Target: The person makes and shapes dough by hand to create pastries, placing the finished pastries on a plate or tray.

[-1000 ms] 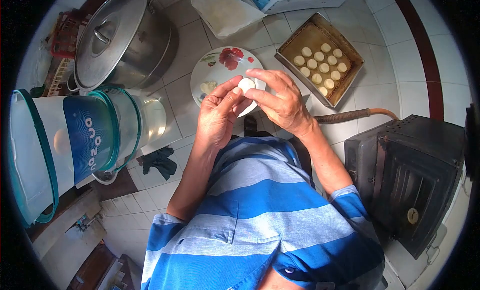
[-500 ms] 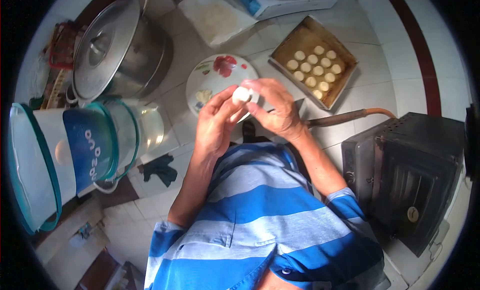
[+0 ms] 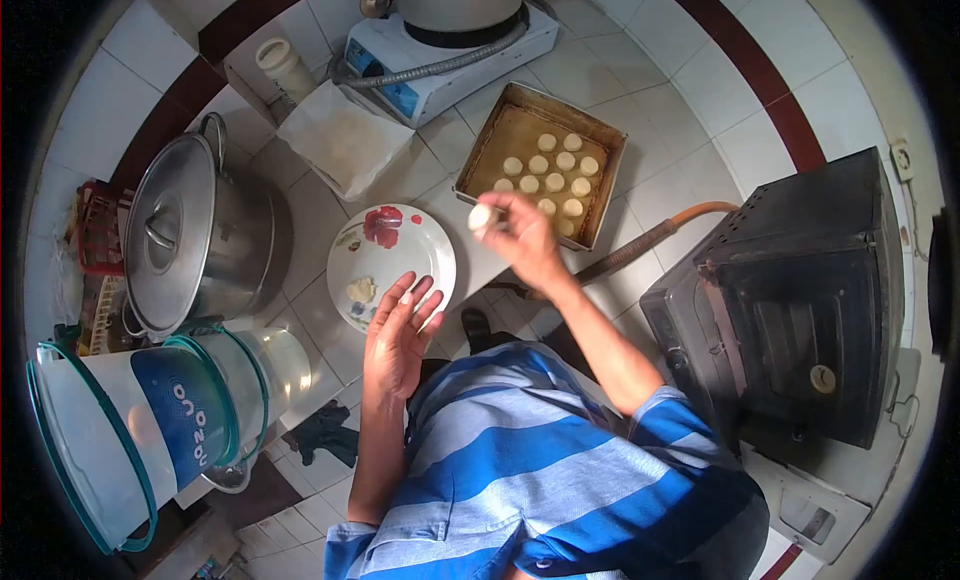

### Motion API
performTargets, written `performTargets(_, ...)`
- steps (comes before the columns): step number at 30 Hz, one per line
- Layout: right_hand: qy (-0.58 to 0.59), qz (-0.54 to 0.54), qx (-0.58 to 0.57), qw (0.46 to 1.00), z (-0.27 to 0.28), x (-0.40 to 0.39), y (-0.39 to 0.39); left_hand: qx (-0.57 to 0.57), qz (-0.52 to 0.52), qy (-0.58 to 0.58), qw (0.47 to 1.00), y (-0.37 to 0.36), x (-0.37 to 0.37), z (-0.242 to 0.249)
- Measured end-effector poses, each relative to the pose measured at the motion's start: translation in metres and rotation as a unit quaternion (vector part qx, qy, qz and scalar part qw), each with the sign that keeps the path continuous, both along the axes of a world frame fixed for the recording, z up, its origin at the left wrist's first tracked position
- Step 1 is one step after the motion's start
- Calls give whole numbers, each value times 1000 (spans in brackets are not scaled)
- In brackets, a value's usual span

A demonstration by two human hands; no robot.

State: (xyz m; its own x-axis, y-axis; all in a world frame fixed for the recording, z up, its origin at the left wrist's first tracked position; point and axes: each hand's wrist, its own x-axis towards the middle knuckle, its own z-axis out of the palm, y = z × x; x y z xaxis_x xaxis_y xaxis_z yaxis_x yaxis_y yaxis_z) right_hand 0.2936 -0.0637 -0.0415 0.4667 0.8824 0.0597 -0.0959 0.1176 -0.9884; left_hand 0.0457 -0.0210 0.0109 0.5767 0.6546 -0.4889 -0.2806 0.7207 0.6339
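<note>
Between the fingertips of my right hand (image 3: 527, 242) is a small round, pale piece of dough (image 3: 483, 218). This hand is at the near left edge of a square metal baking pan (image 3: 518, 118), hiding part of it. Inside the pan lie several flat dough rounds (image 3: 554, 183) in rows. My left hand (image 3: 398, 338) has its fingers spread and holds nothing; it is at the near edge of a white plate (image 3: 425, 252) with red flowers. A small lump of dough (image 3: 361, 289) rests on that plate.
A large lidded pot (image 3: 240, 230) and a clear bucket with a teal rim (image 3: 105, 400) stand left. Behind are a paper-covered item (image 3: 345, 140) and a gas stove (image 3: 470, 65) bearing a pot. A black oven (image 3: 790, 310) and a hose (image 3: 640, 248) are right.
My hands have parted: the right one has carried the dough piece toward the pan, while the left has opened and lowered. The camera view has shifted, showing more of the stove.
</note>
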Motion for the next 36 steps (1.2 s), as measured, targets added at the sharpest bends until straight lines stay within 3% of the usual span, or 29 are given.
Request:
performTargets(1,-16,-27,5,1000,-8,22,4,0,-3,1,1000,0,-5,-5)
performTargets(4,-232,-107,-91,963,-31,87,17,-8,24,-6,1000,0,-20,-20)
performTargets(8,-280,-103,-156,942,-37,129,38,-8,57,20,998,-2,-39,-30)
performTargets(10,-467,-121,-125,867,-42,143,49,-15,70,19,997,0,-48,-36)
performTargets(14,-547,-66,-135,823,-50,174,68,-17,103,34,994,0,-56,-43)
performTargets(16,-576,-32,-193,794,-72,186,76,5,118,85,989,2,-59,-44)
performTargets(18,-581,40,-297,757,-50,175,85,32,112,91,989,5,-70,-52)
performTargets(20,-617,-8,-238,750,-37,159,84,51,129,112,984,9,-77,-60)
performTargets(21,-615,5,-232,754,-32,145,88,143,110,200,963,12,-78,-63)
performTargets(22,-611,-19,-152,777,-27,132,88,231,84,283,927,15,-78,-67)
performTargets(23,-602,-46,-72,794,-20,122,83,226,89,288,926,20,-76,-72)
performTargets(24,-523,-44,-14,851,-5,92,80,323,78,397,856,25,-74,-77)
performTargets(26,-401,12,-33,916,15,37,72,493,34,552,672,38,-69,-84)
performTargets(27,-410,47,10,911,9,9,70,492,34,553,671,47,-67,-91)
performTargets(29,-409,111,54,904,-5,-29,65,616,8,589,523,61,-61,-109)
performTargets(30,-410,117,62,902,-13,-41,62,629,-16,602,491,67,-63,-112)
performTargets(34,-382,143,41,912,-23,-66,50,649,-8,564,510,70,-67,-108)
performTargets(36,-364,150,30,919,-25,-74,45,640,-36,509,574,74,-66,-105)
